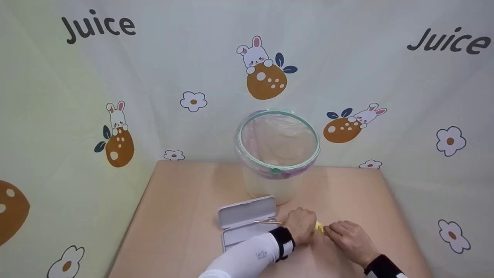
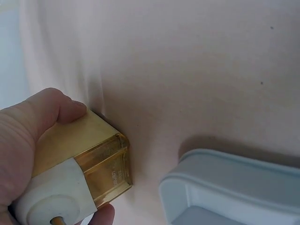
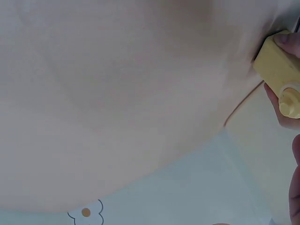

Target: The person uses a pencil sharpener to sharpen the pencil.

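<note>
My left hand [image 1: 300, 224] grips a yellow hand-crank pencil sharpener [image 2: 77, 136], thumb along one side of its body. A clear shavings drawer [image 2: 110, 168] shows at one end, and a round white front faces the wrist camera. A pencil [image 1: 269, 222] sticks out of that front toward the left, above an open grey pencil case [image 1: 247, 214]. On the sharpener's opposite side, my right hand [image 1: 353, 239] has its fingertips together at the crank. In the right wrist view the yellow crank part [image 3: 289, 104] is visible, while most of the right hand lies outside the frame.
Behind the case stands a clear bin [image 1: 266, 187] with a mint-green rim and a thin plastic bag folded over it. A beige cloth covers the table [image 1: 185, 208]. Printed curtains [image 1: 216, 69] enclose its back and sides.
</note>
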Motion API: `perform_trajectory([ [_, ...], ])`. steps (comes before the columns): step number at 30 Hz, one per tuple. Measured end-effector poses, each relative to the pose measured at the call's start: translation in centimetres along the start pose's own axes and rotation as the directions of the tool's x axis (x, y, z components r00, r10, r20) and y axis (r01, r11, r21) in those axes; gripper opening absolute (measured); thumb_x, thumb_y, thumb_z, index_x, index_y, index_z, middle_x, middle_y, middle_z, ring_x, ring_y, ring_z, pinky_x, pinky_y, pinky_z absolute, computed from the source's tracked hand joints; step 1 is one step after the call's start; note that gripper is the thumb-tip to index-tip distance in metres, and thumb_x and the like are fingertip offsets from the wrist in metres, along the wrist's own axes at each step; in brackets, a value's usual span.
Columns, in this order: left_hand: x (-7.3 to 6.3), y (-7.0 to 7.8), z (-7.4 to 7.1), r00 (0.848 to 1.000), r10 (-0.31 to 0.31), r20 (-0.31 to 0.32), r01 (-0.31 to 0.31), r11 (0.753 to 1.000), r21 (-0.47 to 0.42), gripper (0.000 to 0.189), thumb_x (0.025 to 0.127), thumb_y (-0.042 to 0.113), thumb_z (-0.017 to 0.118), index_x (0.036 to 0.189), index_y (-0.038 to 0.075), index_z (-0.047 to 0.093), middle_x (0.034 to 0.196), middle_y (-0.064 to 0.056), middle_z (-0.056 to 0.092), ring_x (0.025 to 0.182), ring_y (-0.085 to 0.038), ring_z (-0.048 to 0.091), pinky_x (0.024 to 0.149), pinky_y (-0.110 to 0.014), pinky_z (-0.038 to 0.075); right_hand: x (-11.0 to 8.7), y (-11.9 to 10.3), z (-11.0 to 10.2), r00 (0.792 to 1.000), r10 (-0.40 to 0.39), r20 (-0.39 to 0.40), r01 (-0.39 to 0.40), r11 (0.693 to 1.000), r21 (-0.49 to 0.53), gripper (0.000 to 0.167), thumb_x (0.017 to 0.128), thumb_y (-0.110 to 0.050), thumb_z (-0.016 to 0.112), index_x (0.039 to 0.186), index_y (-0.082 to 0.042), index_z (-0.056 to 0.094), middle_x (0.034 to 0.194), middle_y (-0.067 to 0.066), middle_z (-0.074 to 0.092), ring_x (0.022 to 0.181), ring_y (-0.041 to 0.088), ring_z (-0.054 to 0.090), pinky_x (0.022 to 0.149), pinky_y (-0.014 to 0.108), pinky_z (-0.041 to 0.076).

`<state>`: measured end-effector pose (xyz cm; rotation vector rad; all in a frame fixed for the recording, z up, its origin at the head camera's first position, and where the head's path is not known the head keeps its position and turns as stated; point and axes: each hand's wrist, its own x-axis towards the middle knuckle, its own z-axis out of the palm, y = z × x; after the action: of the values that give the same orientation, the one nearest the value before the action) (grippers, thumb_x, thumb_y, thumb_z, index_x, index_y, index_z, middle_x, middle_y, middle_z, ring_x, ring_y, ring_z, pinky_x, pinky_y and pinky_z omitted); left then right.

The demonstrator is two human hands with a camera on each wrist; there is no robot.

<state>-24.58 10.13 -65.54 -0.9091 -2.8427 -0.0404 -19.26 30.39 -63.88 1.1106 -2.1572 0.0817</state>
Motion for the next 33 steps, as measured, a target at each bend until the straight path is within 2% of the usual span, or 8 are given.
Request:
perform_trajectory([
  [7,0.0,-0.4,0.1,0.999,0.013,0.036,-0.012,1.0,-0.013,0.031,0.08,0.042,0.092,0.09,0.021,0.072,0.085,0.005,0.075,0.077,-0.015,0.068,0.061,-0.031,0.058,0.9,0.8,0.3,1.0,0.0,-0.013,-0.001,1.0,-0.026,0.057,0.123,-0.029,0.041,0.096,-0.01,0.088,0.086,-0.002,0.079,0.072,0.011,0.073,0.064,0.027,0.061],
  [12,0.1,-0.3,0.0,0.998,0.038,0.052,-0.038,0.999,0.002,0.037,0.075,0.041,0.097,0.096,0.021,0.073,0.089,0.006,0.076,0.08,-0.013,0.069,0.063,-0.031,0.06,2.1,2.0,1.3,0.994,0.104,0.033,-0.103,0.994,-0.029,0.01,0.101,-0.013,0.081,0.097,-0.006,0.088,0.085,0.003,0.08,0.072,0.017,0.075,0.066,0.031,0.063],
  [15,0.1,-0.3,0.1,0.998,0.034,0.045,-0.035,0.999,0.016,0.042,0.073,0.042,0.099,0.1,0.021,0.074,0.092,0.007,0.077,0.082,-0.013,0.07,0.064,-0.031,0.06,2.2,2.4,2.8,0.956,0.265,0.127,-0.271,0.962,0.029,0.02,0.081,-0.005,0.095,0.1,-0.006,0.089,0.088,0.002,0.08,0.076,0.017,0.076,0.07,0.032,0.065],
  [18,-0.1,-0.2,0.2,0.998,0.046,0.049,-0.048,0.999,0.025,0.042,0.073,0.043,0.097,0.102,0.022,0.075,0.093,0.007,0.077,0.082,-0.012,0.069,0.064,-0.03,0.059,1.2,2.1,4.5,0.883,0.392,0.258,-0.433,0.892,0.129,0.02,0.084,0.004,0.09,0.101,-0.007,0.089,0.086,-0.002,0.078,0.076,0.012,0.074,0.069,0.029,0.063],
  [21,-0.2,-0.1,0.2,0.997,0.059,0.055,-0.06,0.998,0.017,0.04,0.073,0.042,0.096,0.099,0.023,0.074,0.091,0.008,0.076,0.08,-0.012,0.068,0.063,-0.029,0.057,-0.1,1.5,5.6,0.833,0.417,0.364,-0.514,0.826,0.232,0.022,0.083,0.011,0.082,0.089,-0.009,0.088,0.08,-0.006,0.073,0.071,0.005,0.067,0.064,0.025,0.057],
  [25,-0.1,-0.3,0.3,0.998,0.048,0.047,-0.049,0.998,0.026,0.037,0.073,0.042,0.096,0.094,0.023,0.072,0.087,0.008,0.075,0.077,-0.013,0.067,0.062,-0.03,0.055,-0.9,0.8,5.8,0.836,0.376,0.398,-0.512,0.795,0.324,0.021,0.084,0.008,0.084,0.079,-0.013,0.085,0.078,-0.008,0.073,0.071,0.002,0.065,0.063,0.026,0.055],
  [29,0.1,-0.2,0.3,0.999,0.013,0.047,-0.014,1.0,0.028,0.036,0.073,0.043,0.096,0.093,0.024,0.073,0.086,0.008,0.075,0.077,-0.014,0.066,0.061,-0.031,0.054,-0.7,0.4,5.3,0.846,0.349,0.403,-0.49,0.807,0.331,0.014,0.089,0.0,0.088,0.085,-0.014,0.087,0.08,-0.005,0.075,0.074,0.006,0.07,0.066,0.029,0.059],
  [33,0.1,0.2,0.5,0.998,-0.009,0.065,0.007,1.0,0.025,0.037,0.072,0.044,0.097,0.094,0.024,0.074,0.088,0.007,0.075,0.077,-0.015,0.066,0.062,-0.032,0.055,-0.9,-0.1,4.8,0.823,0.351,0.446,-0.511,0.801,0.312,0.012,0.09,-0.002,0.089,0.088,-0.014,0.089,0.082,-0.004,0.077,0.074,0.006,0.07,0.066,0.028,0.059],
])
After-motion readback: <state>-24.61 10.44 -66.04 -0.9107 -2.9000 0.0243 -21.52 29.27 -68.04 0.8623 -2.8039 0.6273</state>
